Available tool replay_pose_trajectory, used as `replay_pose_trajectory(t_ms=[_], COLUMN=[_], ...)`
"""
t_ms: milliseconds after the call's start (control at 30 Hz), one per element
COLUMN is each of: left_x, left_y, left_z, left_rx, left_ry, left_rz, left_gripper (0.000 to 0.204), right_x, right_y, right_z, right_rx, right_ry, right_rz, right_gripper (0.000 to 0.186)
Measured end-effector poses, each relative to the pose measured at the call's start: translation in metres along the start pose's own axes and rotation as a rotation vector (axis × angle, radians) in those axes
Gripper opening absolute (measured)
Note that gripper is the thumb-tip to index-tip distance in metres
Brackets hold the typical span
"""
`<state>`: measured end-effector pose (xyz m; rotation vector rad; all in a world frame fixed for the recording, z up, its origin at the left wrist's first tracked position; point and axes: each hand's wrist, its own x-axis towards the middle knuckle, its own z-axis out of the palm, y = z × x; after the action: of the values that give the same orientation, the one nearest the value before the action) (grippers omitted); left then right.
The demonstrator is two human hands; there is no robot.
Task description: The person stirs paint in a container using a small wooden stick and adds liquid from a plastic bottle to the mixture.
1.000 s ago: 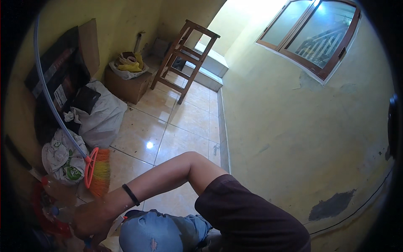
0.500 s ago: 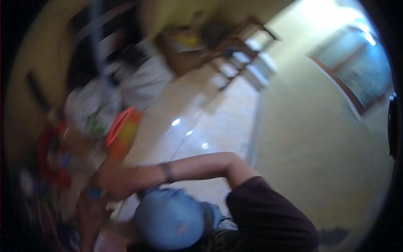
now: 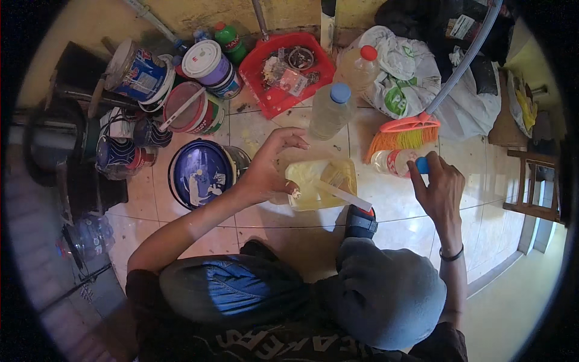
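Note:
My right hand (image 3: 443, 187) grips the blue cap end of a clear plastic bottle (image 3: 391, 163), which is tilted almost flat and points left, with pale liquid inside. Its base is close to the broom bristles. My left hand (image 3: 274, 166) is open, fingers curved and apart, with nothing in it, at the left edge of a yellow rectangular tub (image 3: 301, 202). Pale yellow paint coats the tub's inside, and the left thumb has a whitish smear. A paintbrush (image 3: 347, 194) rests in the tub, its white handle over the right rim. Beyond stands a blue-capped bottle (image 3: 330, 117).
A red-capped bottle (image 3: 363, 71) stands farther back, beside white plastic bags (image 3: 416, 66). An orange broom (image 3: 403, 134) and a red dustpan (image 3: 256, 78) lie near the wall. Paint buckets, one a blue-lidded bucket (image 3: 202, 175), crowd the left. A wooden chair (image 3: 531, 181) is at right.
The blurred, turned view has swung to the tub and buckets. My hands, close together around something blue-capped before, are now apart, the right one on the bottle's cap.

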<state>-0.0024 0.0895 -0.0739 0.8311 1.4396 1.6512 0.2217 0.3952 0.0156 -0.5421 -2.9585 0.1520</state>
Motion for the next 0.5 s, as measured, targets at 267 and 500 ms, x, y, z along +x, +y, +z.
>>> replay_pose_trajectory(t_ms=[267, 500], left_x=[0.011, 0.007], left_y=[-0.002, -0.037], left_z=[0.003, 0.027], left_rx=[0.542, 0.949], left_ry=[0.059, -0.165], left_rz=[0.003, -0.159], left_gripper=[0.090, 0.060], right_x=[0.029, 0.056], right_y=[0.009, -0.001], right_z=[0.042, 0.100], right_rx=[0.094, 0.143], right_ry=[0.001, 0.031], right_rz=[-0.001, -0.056], right_gripper=[0.037, 0.042])
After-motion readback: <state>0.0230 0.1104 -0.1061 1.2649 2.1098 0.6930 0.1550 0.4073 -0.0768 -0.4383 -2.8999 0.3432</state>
